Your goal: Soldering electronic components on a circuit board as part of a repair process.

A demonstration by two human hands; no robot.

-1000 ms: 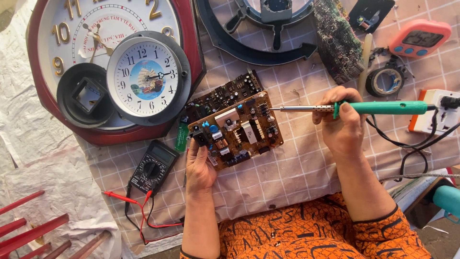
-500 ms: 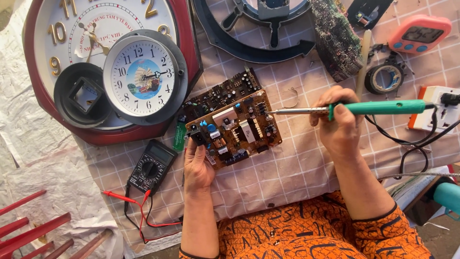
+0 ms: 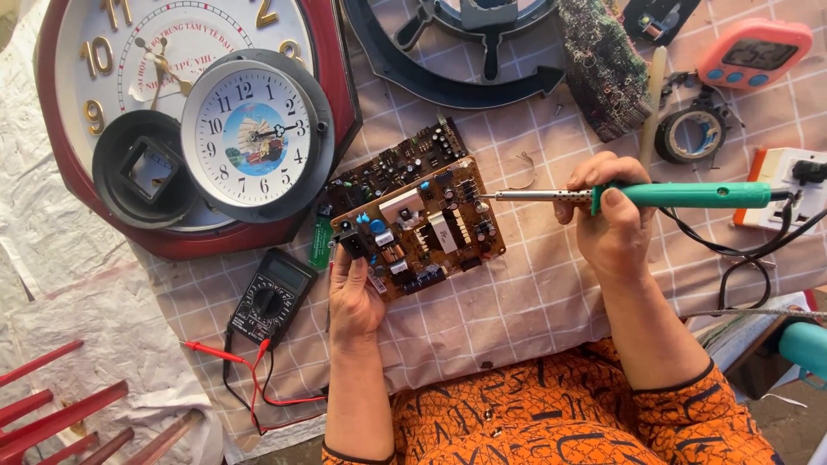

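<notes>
Green-handled soldering iron (image 3: 655, 195) is clenched in your right hand (image 3: 607, 224), its long axis level, tip pointing left at the brown circuit board's (image 3: 419, 228) right edge. Your left hand (image 3: 355, 293) grips that board's lower left corner, steadying it on the checked tablecloth (image 3: 534, 301). A black multimeter (image 3: 270, 299) lies just left.

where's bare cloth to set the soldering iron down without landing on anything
The widest bare cloth lies below the brown circuit board, between the left hand and right hand. A smaller patch sits between the board and the tape roll. The top edge and the side by the clocks are crowded.
</notes>
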